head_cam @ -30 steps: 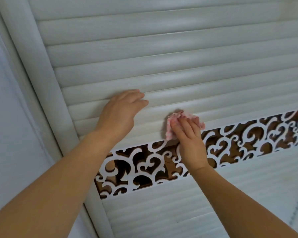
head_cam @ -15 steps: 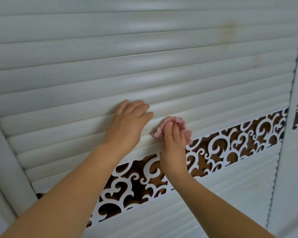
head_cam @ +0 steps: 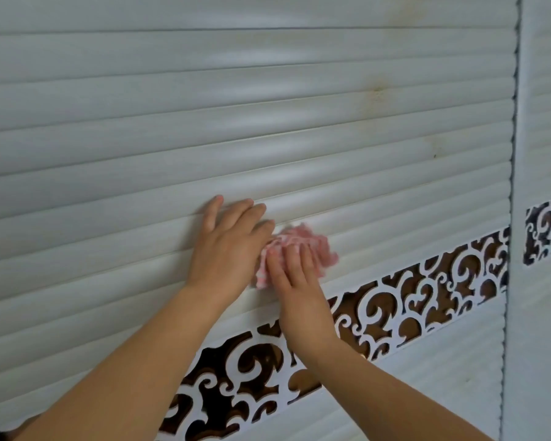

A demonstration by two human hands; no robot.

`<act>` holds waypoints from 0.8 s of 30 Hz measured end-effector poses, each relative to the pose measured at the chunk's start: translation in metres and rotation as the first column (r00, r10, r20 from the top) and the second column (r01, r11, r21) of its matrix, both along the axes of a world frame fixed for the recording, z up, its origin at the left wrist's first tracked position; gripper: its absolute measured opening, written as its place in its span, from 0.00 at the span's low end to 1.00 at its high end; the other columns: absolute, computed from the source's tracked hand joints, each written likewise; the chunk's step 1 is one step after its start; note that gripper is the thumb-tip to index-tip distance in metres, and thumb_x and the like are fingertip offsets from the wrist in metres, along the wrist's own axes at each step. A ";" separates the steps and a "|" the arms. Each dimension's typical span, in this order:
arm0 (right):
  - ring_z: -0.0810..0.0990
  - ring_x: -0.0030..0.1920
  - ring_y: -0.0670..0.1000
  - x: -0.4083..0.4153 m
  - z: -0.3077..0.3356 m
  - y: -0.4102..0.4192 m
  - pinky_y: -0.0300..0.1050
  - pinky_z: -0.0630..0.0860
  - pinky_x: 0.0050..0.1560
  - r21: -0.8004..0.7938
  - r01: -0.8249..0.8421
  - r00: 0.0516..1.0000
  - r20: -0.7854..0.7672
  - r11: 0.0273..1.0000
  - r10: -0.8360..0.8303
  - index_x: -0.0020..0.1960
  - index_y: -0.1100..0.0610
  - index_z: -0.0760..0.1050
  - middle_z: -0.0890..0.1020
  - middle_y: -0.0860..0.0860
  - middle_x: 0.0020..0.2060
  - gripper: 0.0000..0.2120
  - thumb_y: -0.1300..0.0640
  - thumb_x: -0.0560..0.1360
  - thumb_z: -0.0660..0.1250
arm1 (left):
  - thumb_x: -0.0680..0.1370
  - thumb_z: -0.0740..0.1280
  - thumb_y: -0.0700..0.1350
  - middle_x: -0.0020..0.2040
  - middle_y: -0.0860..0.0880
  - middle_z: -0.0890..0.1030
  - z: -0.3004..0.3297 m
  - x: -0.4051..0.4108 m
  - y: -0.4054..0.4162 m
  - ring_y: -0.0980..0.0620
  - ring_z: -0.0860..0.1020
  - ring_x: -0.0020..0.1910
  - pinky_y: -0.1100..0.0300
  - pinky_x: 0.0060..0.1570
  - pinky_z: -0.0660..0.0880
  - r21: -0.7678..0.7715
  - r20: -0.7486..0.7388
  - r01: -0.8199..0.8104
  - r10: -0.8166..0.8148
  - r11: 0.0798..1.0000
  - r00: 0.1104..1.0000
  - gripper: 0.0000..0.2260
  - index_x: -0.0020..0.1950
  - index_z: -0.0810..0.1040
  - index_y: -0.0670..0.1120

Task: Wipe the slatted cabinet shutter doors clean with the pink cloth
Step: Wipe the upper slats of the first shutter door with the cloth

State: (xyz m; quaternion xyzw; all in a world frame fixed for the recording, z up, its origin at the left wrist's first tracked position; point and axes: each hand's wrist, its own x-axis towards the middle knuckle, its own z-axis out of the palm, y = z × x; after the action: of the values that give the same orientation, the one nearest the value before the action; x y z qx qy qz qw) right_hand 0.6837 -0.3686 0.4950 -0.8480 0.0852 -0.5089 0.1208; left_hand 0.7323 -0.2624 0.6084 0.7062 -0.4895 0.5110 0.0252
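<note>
Both hands have slid rightward: just above the scrollwork band, the right hand presses the pink cloth with straight fingers, touching the flat left hand; next, probably wiping toward the yellowish stain higher up.

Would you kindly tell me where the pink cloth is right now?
In the head view, the pink cloth sits mid-frame under the right hand, against the slats just above the scrollwork band.
</note>
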 end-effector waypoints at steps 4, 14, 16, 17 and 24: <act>0.57 0.71 0.65 -0.007 0.010 -0.039 0.59 0.77 0.54 -0.037 -0.002 1.000 0.031 0.999 0.003 0.75 0.57 0.58 0.64 0.63 0.72 0.44 0.74 0.63 0.71 | 0.69 0.52 0.40 0.54 0.43 0.81 0.005 -0.004 -0.017 0.43 0.78 0.56 0.43 0.62 0.56 -0.016 0.017 0.008 -0.008 1.000 1.000 0.20 0.48 0.83 0.44; 0.63 0.68 0.66 -0.007 0.039 -0.069 0.58 0.81 0.46 -0.056 -0.006 0.998 0.062 0.998 0.010 0.72 0.56 0.61 0.69 0.62 0.69 0.45 0.74 0.59 0.70 | 0.68 0.51 0.38 0.54 0.44 0.82 0.031 -0.014 -0.041 0.44 0.79 0.56 0.43 0.60 0.58 -0.043 0.065 -0.038 0.040 0.998 0.997 0.21 0.47 0.83 0.45; 0.62 0.69 0.66 -0.010 0.057 -0.085 0.59 0.80 0.49 -0.065 -0.002 0.995 0.103 0.998 0.009 0.74 0.55 0.59 0.68 0.61 0.70 0.46 0.74 0.60 0.72 | 0.68 0.51 0.38 0.54 0.45 0.82 0.038 -0.016 -0.047 0.44 0.79 0.56 0.43 0.60 0.59 -0.052 0.076 -0.042 0.046 0.998 0.996 0.21 0.47 0.83 0.46; 0.60 0.71 0.65 -0.012 0.069 -0.093 0.60 0.77 0.55 -0.041 0.006 0.988 0.155 0.999 0.000 0.75 0.54 0.56 0.65 0.60 0.72 0.47 0.75 0.62 0.70 | 0.67 0.50 0.37 0.53 0.45 0.81 0.040 -0.016 -0.050 0.45 0.79 0.56 0.43 0.60 0.59 -0.058 0.083 -0.044 0.049 0.997 0.995 0.22 0.47 0.82 0.46; 0.54 0.75 0.63 -0.012 0.124 -0.109 0.56 0.64 0.70 0.079 0.118 0.988 0.091 0.990 -0.125 0.78 0.56 0.51 0.57 0.59 0.75 0.31 0.65 0.75 0.51 | 0.66 0.49 0.37 0.53 0.45 0.82 0.064 -0.021 -0.074 0.44 0.80 0.54 0.45 0.60 0.59 -0.088 0.110 -0.046 0.056 0.995 0.992 0.24 0.47 0.83 0.47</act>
State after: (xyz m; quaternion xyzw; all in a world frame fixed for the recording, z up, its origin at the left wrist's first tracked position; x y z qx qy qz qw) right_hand 0.6713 -0.4773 0.6189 -0.8110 0.1494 -0.5517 0.1244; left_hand 0.7113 -0.3367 0.6727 0.6869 -0.4498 0.5707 0.0145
